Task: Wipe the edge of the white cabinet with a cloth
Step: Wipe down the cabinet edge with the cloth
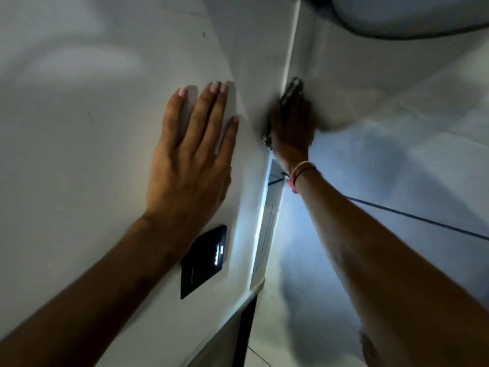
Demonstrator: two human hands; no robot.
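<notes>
The white cabinet (pixel 92 128) fills the left half of the view, and its vertical edge (pixel 264 215) runs down the middle. My left hand (pixel 190 160) lies flat on the cabinet's front face, fingers spread, holding nothing. My right hand (pixel 291 128) is pressed against the edge higher up, wrapped around a dark grey cloth (pixel 291 88) that shows above the fingers and at the thumb side. A pink band circles the right wrist. The hand and cloth are blurred.
A black panel with small lit marks (pixel 203 260) is set in the cabinet front below my left hand. A pale wall (pixel 397 154) stands to the right with a thin dark cable (pixel 423 221) across it. A white rounded object (pixel 397 14) hangs at the top right.
</notes>
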